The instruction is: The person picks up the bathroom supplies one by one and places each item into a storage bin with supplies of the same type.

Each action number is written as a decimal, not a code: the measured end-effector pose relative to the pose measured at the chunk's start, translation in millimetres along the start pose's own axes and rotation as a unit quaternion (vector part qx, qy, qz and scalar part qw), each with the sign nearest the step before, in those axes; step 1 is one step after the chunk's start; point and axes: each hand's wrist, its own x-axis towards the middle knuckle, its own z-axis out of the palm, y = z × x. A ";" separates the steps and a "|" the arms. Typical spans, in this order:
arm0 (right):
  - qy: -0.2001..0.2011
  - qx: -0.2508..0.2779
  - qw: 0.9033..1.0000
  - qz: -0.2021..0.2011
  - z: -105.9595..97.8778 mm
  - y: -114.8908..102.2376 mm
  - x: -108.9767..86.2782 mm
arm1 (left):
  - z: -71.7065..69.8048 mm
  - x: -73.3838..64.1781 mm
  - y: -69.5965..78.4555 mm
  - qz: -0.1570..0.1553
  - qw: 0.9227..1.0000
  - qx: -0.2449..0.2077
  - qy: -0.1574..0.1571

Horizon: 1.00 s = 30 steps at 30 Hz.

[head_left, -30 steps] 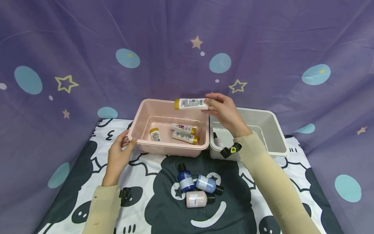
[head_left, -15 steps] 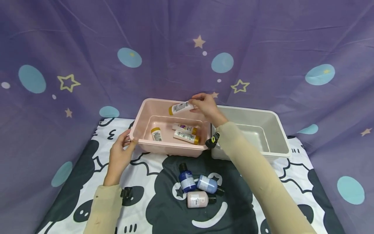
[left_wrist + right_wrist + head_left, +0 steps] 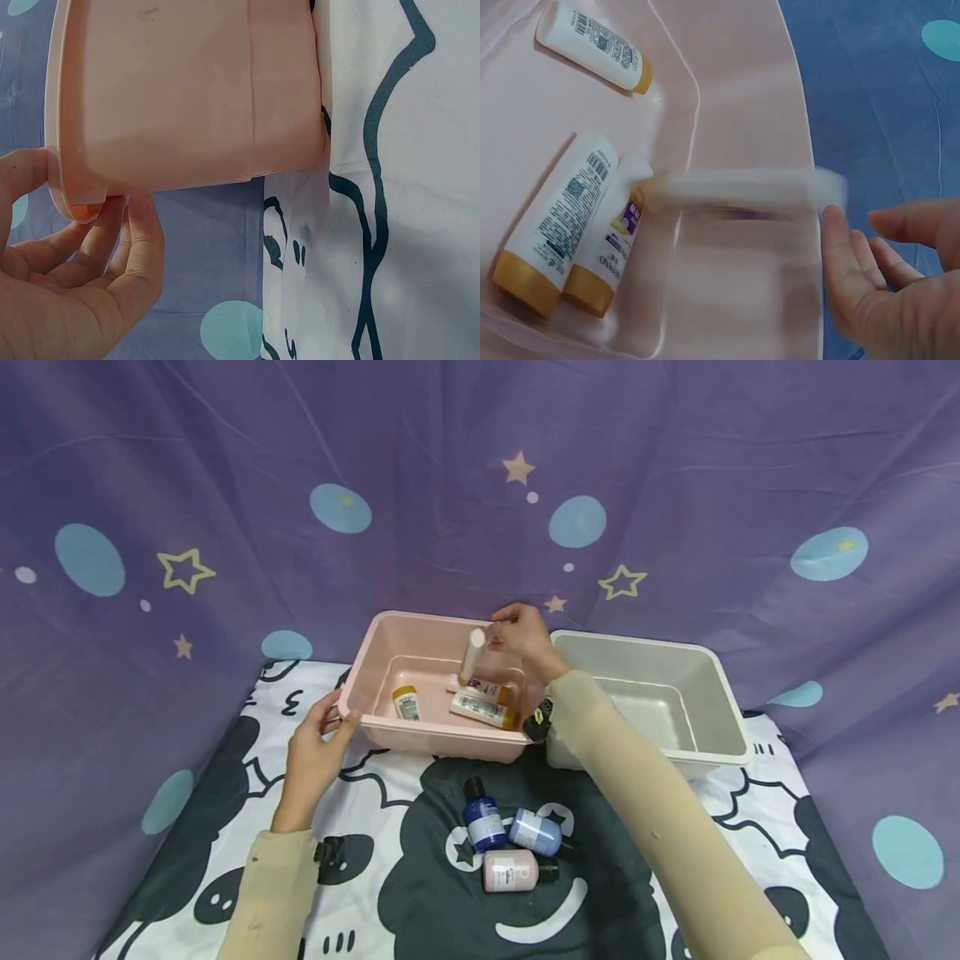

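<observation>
Sorting seems unfinished — tubes boxed, near bottles not; pink box is gripped by left hand, right hand unclasped.

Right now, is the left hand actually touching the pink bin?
Touching. The left wrist view shows it: the left hand grips the pink bin near a corner, thumb against the rim, fingers beneath.

Right hand released tube, now steeper.
</observation>
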 end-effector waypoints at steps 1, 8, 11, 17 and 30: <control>0.002 0.003 1.000 0.001 -0.9 -0.5 0.3 | 0.0 0.0 0.3 0.000 1.000 0.001 0.000; -0.011 0.026 1.000 0.001 -10.6 -7.9 -7.0 | 0.8 0.1 1.6 0.001 1.000 0.008 0.002; -0.018 0.027 0.999 -0.012 -17.3 -10.5 -14.1 | 1.3 0.0 1.4 0.000 1.000 0.005 0.000; -0.032 0.016 0.998 -0.054 -33.8 -14.5 -33.7 | 0.7 -0.2 -0.9 -0.001 1.000 0.007 0.009; -0.034 -0.029 0.993 -0.113 -66.3 -10.5 -80.5 | 1.6 -1.8 1.6 -0.008 1.000 0.007 0.004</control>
